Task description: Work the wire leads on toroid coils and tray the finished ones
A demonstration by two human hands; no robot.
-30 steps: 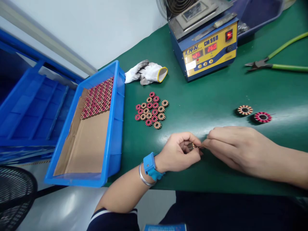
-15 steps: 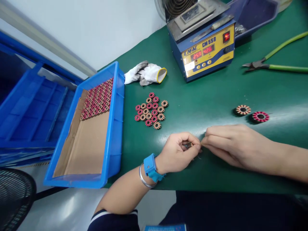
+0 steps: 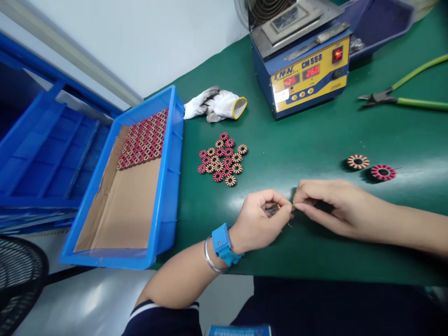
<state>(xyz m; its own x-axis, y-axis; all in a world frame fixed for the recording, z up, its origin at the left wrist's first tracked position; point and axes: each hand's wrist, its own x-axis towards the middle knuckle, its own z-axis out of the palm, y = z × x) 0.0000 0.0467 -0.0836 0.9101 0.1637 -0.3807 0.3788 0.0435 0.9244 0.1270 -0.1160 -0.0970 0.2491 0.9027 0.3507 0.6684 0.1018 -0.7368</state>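
Note:
My left hand [image 3: 261, 219] is closed around a small coil, mostly hidden by the fingers; a bit of copper-coloured winding [image 3: 279, 206] and thin wire ends show. Fingertips of my right hand [image 3: 332, 207] pinch a fine wire [image 3: 294, 206] that runs from the left fingertips. Beyond the right hand lie two ring-shaped wound coils, a copper one [image 3: 358, 162] and a red one [image 3: 383, 172] with a wire end sticking out. A cluster of red and copper coils [image 3: 224, 161] lies on the green table left of centre.
A blue bin [image 3: 164, 186] at left holds packed rows of coils on cardboard. White gloves [image 3: 219, 105] lie beside it. A solder pot with red digital displays [image 3: 310, 81] stands at the back, green-handled cutters [image 3: 381, 97] at right. A black fan [image 3: 21, 280] is at lower left.
The right hand's fingers have shifted from bunched together to a thumb-and-finger pinch on the wire. The left hand keeps its hold. The camera view has shifted slightly.

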